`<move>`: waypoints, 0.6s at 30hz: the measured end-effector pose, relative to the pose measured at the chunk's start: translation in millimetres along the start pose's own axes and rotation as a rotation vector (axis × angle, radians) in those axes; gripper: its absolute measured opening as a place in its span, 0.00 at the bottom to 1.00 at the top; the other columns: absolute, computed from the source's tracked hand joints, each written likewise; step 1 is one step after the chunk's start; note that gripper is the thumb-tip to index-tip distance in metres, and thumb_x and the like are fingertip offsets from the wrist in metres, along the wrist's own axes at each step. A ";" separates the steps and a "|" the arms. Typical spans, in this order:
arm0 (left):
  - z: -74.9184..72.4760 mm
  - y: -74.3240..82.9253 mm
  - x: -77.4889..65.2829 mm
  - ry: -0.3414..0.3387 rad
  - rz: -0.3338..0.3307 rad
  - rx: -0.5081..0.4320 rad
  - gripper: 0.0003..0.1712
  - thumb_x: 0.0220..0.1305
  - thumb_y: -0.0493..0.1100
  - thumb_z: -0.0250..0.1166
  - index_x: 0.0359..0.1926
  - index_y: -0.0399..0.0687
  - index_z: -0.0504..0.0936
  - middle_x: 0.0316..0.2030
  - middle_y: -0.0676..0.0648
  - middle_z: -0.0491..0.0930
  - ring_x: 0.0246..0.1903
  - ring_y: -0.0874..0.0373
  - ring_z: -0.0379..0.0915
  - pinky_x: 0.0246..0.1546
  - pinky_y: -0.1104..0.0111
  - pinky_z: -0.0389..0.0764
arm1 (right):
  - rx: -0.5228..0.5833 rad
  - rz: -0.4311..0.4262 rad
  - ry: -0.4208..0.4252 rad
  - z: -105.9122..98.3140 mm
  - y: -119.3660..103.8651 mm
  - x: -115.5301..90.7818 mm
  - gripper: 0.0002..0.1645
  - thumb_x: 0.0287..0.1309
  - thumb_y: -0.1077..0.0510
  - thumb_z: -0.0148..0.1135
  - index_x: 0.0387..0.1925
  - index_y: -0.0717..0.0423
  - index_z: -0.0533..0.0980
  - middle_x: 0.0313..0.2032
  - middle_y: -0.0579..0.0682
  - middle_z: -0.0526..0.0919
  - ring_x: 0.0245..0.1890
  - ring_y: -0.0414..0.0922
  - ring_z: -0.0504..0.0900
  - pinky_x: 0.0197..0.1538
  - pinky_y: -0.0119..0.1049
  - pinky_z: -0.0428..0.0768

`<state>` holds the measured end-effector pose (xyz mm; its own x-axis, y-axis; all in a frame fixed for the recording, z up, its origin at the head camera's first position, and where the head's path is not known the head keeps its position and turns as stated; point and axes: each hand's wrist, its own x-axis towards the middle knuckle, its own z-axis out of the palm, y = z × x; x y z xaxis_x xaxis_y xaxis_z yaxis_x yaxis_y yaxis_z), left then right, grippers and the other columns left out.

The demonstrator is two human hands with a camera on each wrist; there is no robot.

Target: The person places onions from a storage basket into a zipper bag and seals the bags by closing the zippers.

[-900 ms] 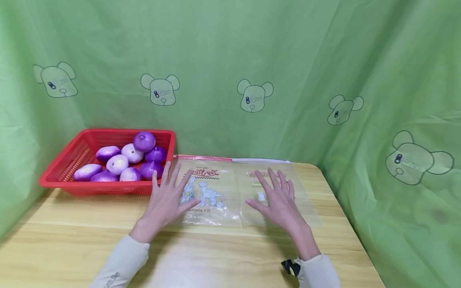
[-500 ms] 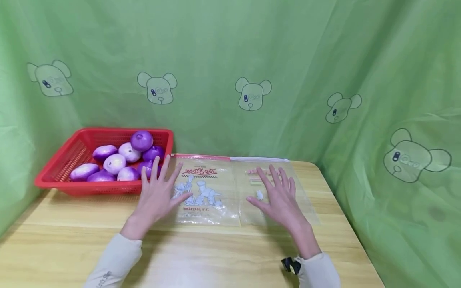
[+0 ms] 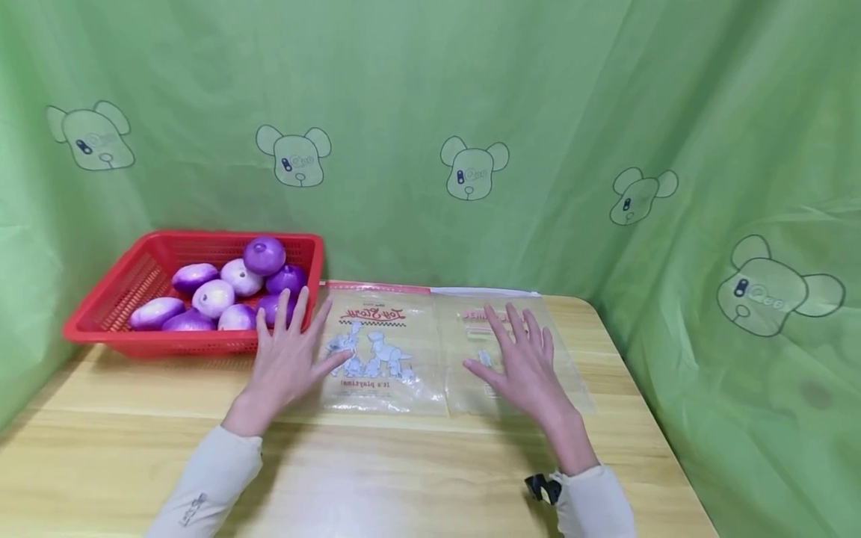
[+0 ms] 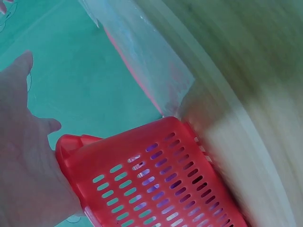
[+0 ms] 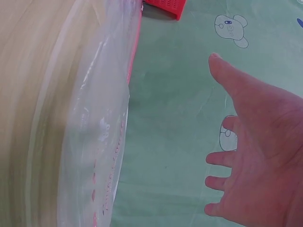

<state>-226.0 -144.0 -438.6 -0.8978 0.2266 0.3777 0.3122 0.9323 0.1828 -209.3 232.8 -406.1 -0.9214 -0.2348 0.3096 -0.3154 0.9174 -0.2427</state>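
Observation:
My left hand [image 3: 285, 366] is spread over the table near the front right corner of the red basket [image 3: 181, 344], its fingertips overlapping the rim in the head view. Purple and white onions [image 3: 214, 299] lie in the basket. To the right, my right hand [image 3: 528, 370] hovers with fingers apart above a clear zip bag [image 3: 565, 366] with a white top strip. Beside that bag lies another clear zip bag [image 3: 383, 388], with a red top strip and printed cartoon figures. Both wrist views show the palms, the left hand [image 4: 23, 142] and right hand [image 5: 265, 156], holding nothing.
A green curtain [image 3: 390, 90] with bear-head drawings hangs behind and at both sides of the wooden table [image 3: 377, 478]. The table's right edge runs down beside the curtain. A black object [image 3: 542, 489] sits at the right sleeve cuff.
My left hand has shifted left, away from the printed bag and toward the basket. The right hand stays nearly in place. The head view has tilted slightly.

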 end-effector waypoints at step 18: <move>-2.7 9.6 -1.8 -0.022 0.024 -0.021 0.55 0.61 0.74 0.58 0.79 0.56 0.49 0.78 0.39 0.36 0.76 0.39 0.21 0.67 0.31 0.34 | 0.013 0.105 -0.114 8.1 11.8 -0.5 0.58 0.58 0.29 0.61 0.79 0.47 0.47 0.76 0.66 0.47 0.75 0.68 0.40 0.69 0.71 0.33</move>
<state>-220.6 -136.2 -435.1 -0.8963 0.2556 0.3624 0.3404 0.9203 0.1927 -214.3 241.2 -416.5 -0.9692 -0.1731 0.1754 -0.2177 0.9349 -0.2803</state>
